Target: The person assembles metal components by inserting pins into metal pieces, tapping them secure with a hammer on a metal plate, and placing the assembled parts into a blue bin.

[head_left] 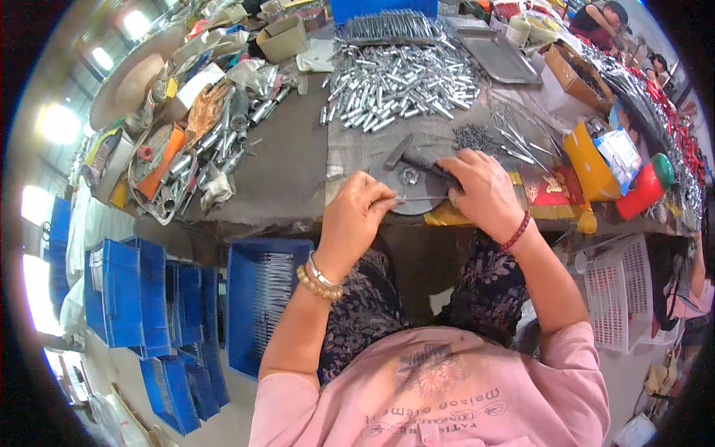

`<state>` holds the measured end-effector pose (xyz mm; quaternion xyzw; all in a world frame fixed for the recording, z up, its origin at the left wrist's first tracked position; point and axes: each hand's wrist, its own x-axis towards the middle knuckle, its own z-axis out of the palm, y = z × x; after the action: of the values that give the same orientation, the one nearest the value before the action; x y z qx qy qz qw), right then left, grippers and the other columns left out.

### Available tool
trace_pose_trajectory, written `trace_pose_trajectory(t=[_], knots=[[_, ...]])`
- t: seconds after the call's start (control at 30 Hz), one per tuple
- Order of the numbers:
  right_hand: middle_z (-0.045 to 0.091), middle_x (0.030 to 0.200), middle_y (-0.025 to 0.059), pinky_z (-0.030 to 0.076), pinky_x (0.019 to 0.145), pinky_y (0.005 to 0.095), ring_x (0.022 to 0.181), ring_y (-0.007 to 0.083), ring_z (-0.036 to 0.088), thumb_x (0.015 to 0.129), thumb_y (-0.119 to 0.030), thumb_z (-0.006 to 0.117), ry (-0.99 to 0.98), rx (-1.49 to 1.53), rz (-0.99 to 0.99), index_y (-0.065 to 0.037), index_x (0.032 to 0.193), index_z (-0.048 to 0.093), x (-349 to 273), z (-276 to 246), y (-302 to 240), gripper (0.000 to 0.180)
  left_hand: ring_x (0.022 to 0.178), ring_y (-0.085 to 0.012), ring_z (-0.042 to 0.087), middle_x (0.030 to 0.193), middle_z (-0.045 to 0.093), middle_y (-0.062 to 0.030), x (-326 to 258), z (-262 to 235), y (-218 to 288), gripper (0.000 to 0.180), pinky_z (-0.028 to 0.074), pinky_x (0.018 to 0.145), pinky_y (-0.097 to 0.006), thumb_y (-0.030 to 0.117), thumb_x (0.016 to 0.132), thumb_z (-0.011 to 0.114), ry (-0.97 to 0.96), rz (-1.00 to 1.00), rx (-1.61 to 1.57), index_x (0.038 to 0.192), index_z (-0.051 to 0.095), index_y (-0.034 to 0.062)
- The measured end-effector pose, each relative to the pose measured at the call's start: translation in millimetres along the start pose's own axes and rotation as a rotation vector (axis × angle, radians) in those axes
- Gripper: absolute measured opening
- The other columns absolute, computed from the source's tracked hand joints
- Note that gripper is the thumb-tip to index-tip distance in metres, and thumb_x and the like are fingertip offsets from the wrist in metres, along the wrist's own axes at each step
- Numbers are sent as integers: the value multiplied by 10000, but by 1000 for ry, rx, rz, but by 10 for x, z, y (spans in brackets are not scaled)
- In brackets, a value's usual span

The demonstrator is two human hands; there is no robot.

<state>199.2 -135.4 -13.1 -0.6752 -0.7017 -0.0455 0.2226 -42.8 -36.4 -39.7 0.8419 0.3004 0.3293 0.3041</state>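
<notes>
My left hand is closed, thumb and fingertips pinched on the left end of a thin metal rod. The rod lies level over a round grey metal plate, its right end meeting the fingers of my right hand. That hand is closed around the dark handle of a hammer, whose head points left past the plate's far edge. Whether the right fingers also grip the rod is hard to see. A small shiny metal piece sits on the plate.
Beyond the plate lies a heap of metal tubes. Small dark pins and thin rods lie right, near a yellow container and a red bottle. Tools clutter the left. Blue bins stand below the table edge.
</notes>
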Motion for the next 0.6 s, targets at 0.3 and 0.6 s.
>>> trace_pose_trajectory(t=[0.3, 0.6], knots=[[589, 1148, 178, 536, 906, 438, 1050, 389, 640, 760, 103, 667, 130, 323, 79, -70, 1347, 683, -369, -210, -233, 612, 887, -209, 653, 964, 645, -64, 34, 12, -72, 112, 517, 786, -326, 81, 903, 799, -31, 12, -13, 993, 767, 22], [617, 1120, 154, 575, 841, 413, 973, 350, 680, 774, 126, 678, 225, 241, -10, -81, 1340, 709, -529, -102, -266, 604, 894, -219, 657, 955, 661, -80, 106, -3, -69, 111, 526, 799, -330, 42, 884, 799, -19, -5, -52, 987, 768, 15]])
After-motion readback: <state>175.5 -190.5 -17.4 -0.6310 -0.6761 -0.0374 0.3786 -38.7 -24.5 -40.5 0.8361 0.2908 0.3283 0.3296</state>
